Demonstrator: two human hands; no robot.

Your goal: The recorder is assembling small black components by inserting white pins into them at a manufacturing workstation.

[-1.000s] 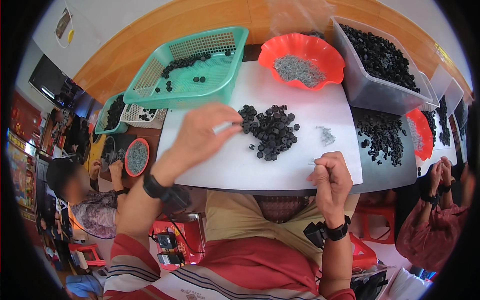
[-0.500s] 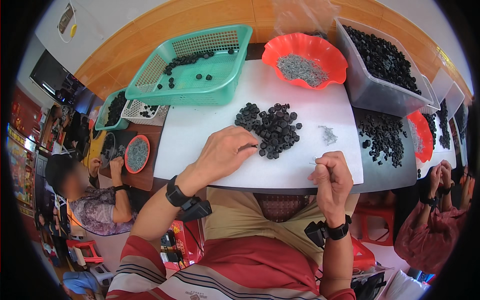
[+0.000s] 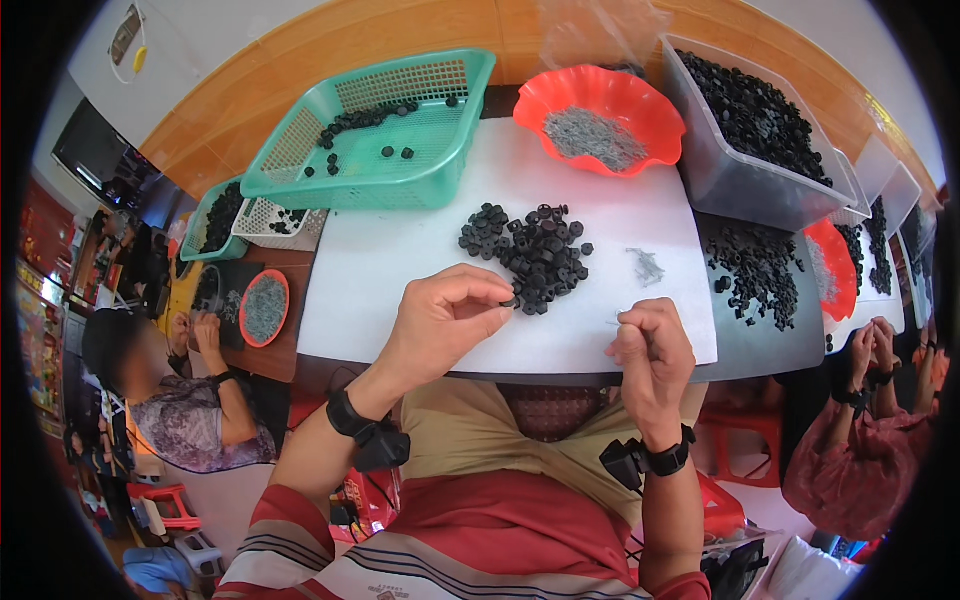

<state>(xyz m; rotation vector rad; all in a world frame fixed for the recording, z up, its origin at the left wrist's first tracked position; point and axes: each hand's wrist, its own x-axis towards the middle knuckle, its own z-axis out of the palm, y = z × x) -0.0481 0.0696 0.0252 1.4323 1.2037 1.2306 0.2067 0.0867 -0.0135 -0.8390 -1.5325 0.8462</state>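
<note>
A heap of small black rings [image 3: 530,255] lies in the middle of a white board [image 3: 400,270]. My left hand [image 3: 440,322] is at the heap's near edge, thumb and fingers pinched on one black ring [image 3: 510,302]. My right hand [image 3: 652,350] is curled near the board's front right edge, its fingertips pinching a thin metal pin that is barely visible. A small tuft of grey metal pins [image 3: 647,266] lies on the board to the right of the heap.
A green basket [image 3: 300,165] with a few black rings stands at the back left. A red bowl [image 3: 545,95] holds grey pins, and a clear tub [image 3: 730,190] is full of black rings. Other people sit at left and right with similar baskets and bowls.
My left hand has drawn back from the heap's left side toward me and to the right, fingers closing on a ring. My right hand has stayed in place.
</note>
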